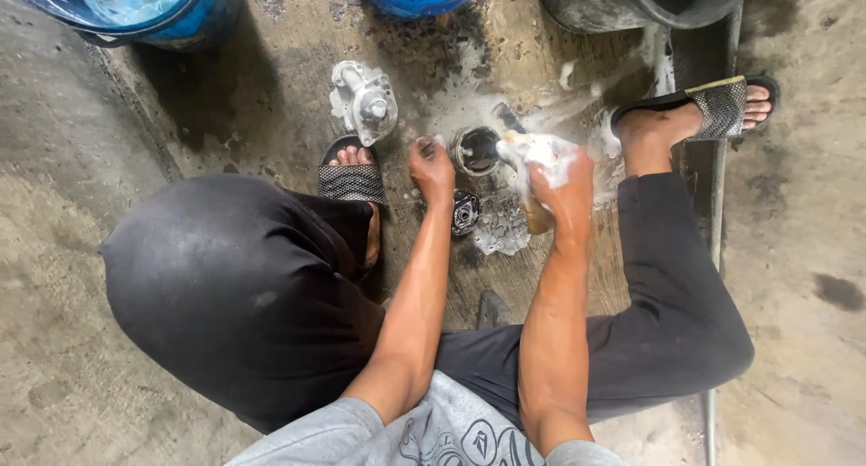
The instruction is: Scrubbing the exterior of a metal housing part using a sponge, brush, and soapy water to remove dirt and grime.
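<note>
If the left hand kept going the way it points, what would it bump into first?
Probably the grey metal housing lying on the wet floor just ahead of the left hand; depth is hard to judge from above.

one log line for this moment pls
left hand on cylindrical metal part | right hand grips soapy brush | grey housing beside left foot

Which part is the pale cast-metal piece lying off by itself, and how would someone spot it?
Start at the blue bucket top left, then drop to the left foot's black sandal. Just above its toes lies the grey metal housing, dry and untouched, unlike the dark round soapy parts between the hands.
</note>
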